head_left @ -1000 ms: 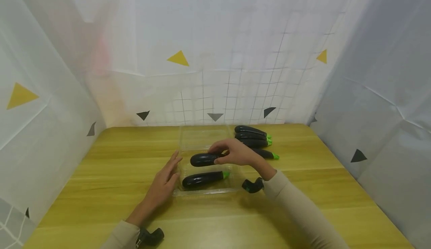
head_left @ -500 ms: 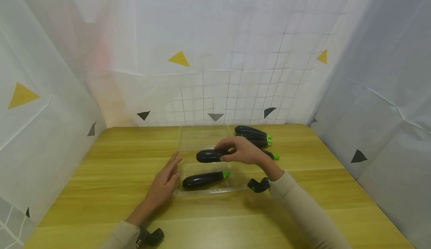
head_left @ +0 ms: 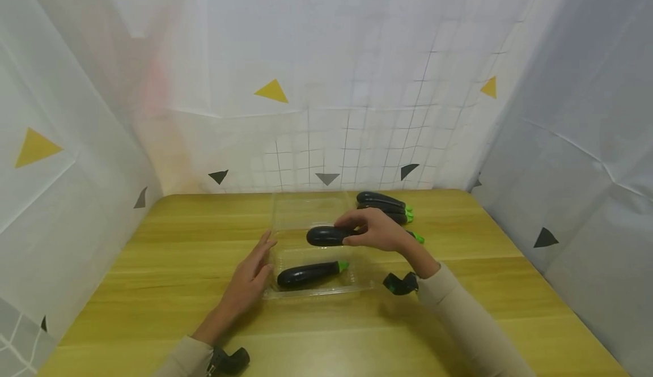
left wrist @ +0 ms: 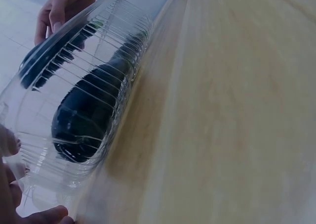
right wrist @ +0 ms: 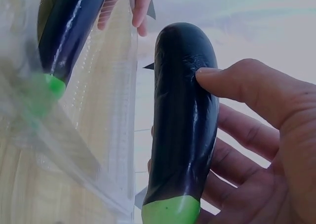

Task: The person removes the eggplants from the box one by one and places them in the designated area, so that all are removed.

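In the head view my right hand (head_left: pixel 374 231) holds a dark eggplant (head_left: pixel 325 236) above the far part of a clear plastic clamshell box (head_left: pixel 357 286). The right wrist view shows my thumb (right wrist: pixel 232 80) on one side of this eggplant (right wrist: pixel 182 110) and fingers behind it; its green end points toward the camera. Another eggplant (head_left: pixel 308 274) lies inside the box near its front, green stem to the right. My left hand (head_left: pixel 248 279) rests at the box's left side, fingers extended along it. The left wrist view shows its fingertips against the clear wall.
Several eggplants (head_left: pixel 381 199) with green stems lie behind my right hand, partly hidden by it. The box's raised clear lid (head_left: pixel 311 210) stands toward the back. White sheeting (head_left: pixel 326 42) encloses the wooden table (head_left: pixel 194 241) at the back and sides.
My right hand has moved to the right and slightly away, carrying the eggplant with it. My left hand, the box and the eggplant lying inside it have stayed in place.
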Tool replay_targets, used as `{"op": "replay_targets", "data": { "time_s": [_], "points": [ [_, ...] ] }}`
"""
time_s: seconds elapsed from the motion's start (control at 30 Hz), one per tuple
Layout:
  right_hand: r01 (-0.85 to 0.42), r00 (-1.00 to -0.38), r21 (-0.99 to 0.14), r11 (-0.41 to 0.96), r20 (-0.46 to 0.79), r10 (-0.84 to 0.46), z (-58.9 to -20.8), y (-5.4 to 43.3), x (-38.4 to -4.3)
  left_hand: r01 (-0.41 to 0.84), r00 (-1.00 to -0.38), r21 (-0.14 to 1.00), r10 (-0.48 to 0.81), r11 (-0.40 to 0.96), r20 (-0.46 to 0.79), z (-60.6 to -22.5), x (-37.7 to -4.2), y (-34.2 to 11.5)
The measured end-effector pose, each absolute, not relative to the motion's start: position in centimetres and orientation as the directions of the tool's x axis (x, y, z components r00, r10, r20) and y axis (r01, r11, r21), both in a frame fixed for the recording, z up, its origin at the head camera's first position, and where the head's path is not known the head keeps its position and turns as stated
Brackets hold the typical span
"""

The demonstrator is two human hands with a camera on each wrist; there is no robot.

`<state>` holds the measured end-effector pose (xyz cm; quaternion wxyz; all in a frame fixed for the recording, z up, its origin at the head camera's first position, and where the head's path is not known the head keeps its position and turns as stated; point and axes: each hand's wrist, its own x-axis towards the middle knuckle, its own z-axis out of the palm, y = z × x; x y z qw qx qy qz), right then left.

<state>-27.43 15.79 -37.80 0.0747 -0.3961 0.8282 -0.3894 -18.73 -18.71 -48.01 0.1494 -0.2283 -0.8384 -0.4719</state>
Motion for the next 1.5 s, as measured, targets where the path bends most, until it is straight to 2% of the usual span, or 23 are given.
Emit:
{"op": "replay_targets", "data": {
  "time_s": [0.73, 1.5],
  "points": [
    [-0.638, -0.684, -0.669, 0.381, 0.265, -0.680, -38.2, 18.3, -27.1, 0.537, -0.844, 0.727, 0.251, 0.428, 0.475, -48.2, -18.8, -18.7],
    [-0.563, -0.745, -0.713, 0.419, 0.217, -0.631, -38.3, 21.3, -26.4, 0.531, -0.847, 0.732, 0.251, 0.427, 0.468, -48.2, -18.8, -18.7]
  ]
}}
